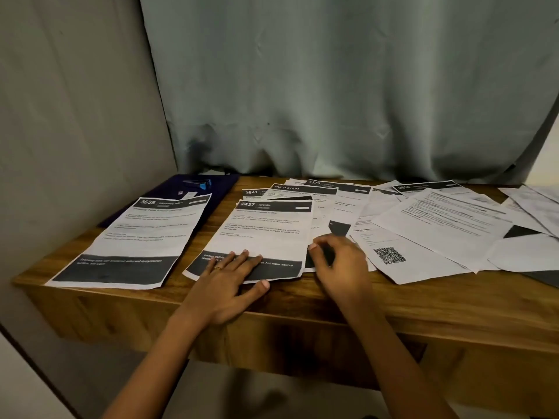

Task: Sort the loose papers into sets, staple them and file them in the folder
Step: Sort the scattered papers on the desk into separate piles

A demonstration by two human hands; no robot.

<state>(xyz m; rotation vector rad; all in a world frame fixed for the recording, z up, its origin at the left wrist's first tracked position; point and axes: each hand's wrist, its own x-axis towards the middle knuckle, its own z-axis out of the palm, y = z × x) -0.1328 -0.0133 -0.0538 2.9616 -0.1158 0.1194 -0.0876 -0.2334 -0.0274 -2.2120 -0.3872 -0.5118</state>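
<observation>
Two hands sit low in my feed, both at the near edge of the wooden table (423, 300). The left hand (225, 282) lies flat on the sheet headed 2437 (266, 231). Its fingers are straight and spread across the dark band at the bottom of that sheet, and its thumb stretches out to the right along the sheet's lower edge. A ring (217, 268) shows on one finger. This hand grips nothing; it only presses down.

The right hand (341, 267) is just beside that sheet's lower right corner, its fingers curled inward over the corners of the sheets fanned beneath. The back of the hand hides most of the fingertips, so from here I cannot tell whether it pinches a corner or merely rests there.

To the left, apart from both hands, the sheet headed 3638 (142, 234) lies by itself. Its top end overlaps a dark blue folder (223, 184) lying flat at the far left of the table. A blue stapler (198, 185) rests on the folder.

Behind 2437 I can read the headers 2641 (251, 192), MULTI-ROOM (302, 189) and 1573 (314, 182). Further right, loose papers (447, 222) overlap in a wide spread, among them a sheet with a QR code (390, 255) and one headed 2692 (405, 187). A pale curtain (332, 86) hangs behind the table.
</observation>
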